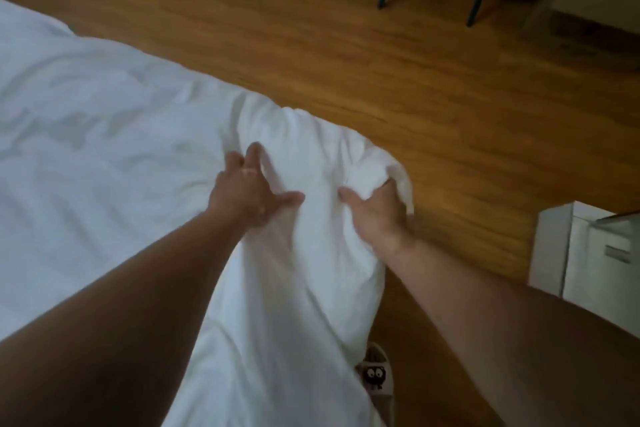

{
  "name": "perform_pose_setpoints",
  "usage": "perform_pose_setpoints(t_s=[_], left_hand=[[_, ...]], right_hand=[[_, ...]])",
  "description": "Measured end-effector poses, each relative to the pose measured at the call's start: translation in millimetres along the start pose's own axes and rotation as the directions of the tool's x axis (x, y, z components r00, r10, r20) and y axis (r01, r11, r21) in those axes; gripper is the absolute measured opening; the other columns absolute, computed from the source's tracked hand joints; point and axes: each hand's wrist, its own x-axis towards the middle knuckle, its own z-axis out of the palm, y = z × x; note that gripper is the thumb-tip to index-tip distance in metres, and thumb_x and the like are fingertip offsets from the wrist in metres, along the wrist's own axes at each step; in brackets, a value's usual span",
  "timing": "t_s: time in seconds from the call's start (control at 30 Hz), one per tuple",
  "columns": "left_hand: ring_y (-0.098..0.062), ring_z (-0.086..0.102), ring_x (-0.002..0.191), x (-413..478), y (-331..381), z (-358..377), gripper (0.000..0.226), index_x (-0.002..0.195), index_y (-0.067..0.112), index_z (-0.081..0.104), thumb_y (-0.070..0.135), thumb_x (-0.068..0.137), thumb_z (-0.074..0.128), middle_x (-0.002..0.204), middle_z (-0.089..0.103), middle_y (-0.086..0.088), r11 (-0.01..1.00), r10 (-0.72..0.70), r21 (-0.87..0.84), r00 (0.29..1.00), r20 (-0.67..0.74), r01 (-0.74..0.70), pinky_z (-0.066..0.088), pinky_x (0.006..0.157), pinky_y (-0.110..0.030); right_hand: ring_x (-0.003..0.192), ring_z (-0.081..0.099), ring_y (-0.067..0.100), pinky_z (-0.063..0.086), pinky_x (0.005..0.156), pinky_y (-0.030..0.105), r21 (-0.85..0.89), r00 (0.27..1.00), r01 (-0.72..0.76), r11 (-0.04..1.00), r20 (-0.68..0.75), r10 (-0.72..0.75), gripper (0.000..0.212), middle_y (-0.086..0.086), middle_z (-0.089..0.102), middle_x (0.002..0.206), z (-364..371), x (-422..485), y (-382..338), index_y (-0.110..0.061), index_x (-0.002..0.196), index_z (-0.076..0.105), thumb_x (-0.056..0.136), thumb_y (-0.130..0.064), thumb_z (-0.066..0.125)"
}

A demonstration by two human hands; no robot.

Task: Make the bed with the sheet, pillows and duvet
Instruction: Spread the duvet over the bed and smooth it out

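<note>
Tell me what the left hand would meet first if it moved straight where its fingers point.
Probably the bunched white duvet ahead of the left hand, though depth is unclear; beyond lies wooden floor.

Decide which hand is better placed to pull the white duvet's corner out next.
Right: the right hand grips a bunched corner of the white fabric duvet; the left hand is spread open.

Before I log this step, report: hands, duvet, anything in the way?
Left hand open on duvet. Right hand grips its bunched corner, over the floor. No obstruction visible.
</note>
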Motion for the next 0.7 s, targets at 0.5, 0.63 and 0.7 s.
perform_pose_setpoints(t_s=[0.5,0.63,0.7], left_hand=[[-0.031,-0.015,0.152,8.0,6.2,68.8,0.078,0.156,0.039,-0.010,0.079,0.092,0.008,0.167,-0.008,-0.002,0.943,0.141,0.318,0.982,-0.127,-0.094,-0.002,0.117,-0.066],[-0.034,-0.001,0.153,-14.8,8.6,68.6,0.081,0.159,0.026,0.015,0.075,0.094,0.016,0.167,0.008,-0.008,0.929,0.240,0.315,0.965,-0.107,-0.196,0.000,0.119,-0.063],[-0.035,0.011,0.153,-56.8,-1.6,82.5,0.077,0.156,0.019,0.029,0.068,0.096,0.029,0.165,0.018,-0.013,0.892,0.373,0.312,0.922,-0.105,-0.326,0.012,0.117,-0.065]], right_hand=[[0.137,0.037,0.036,0.038,0.109,0.046,-0.585,0.904,0.338,0.738,-0.017,-0.427,0.059,0.015,0.038,0.151,-62.0,125.9,-31.7,-0.009,0.143,0.043,0.093,-0.037,0.056],[0.142,0.035,0.027,0.026,0.114,0.047,-0.311,0.508,0.858,0.408,0.403,-0.761,0.060,0.003,0.043,0.152,41.2,61.9,-94.7,-0.035,0.141,0.046,0.088,-0.062,0.042],[0.151,0.016,0.020,0.014,0.120,0.048,-0.439,0.503,0.856,0.273,0.587,-0.635,0.064,-0.006,0.022,0.163,46.9,56.6,-59.4,-0.046,0.150,0.029,0.091,-0.071,0.037]])
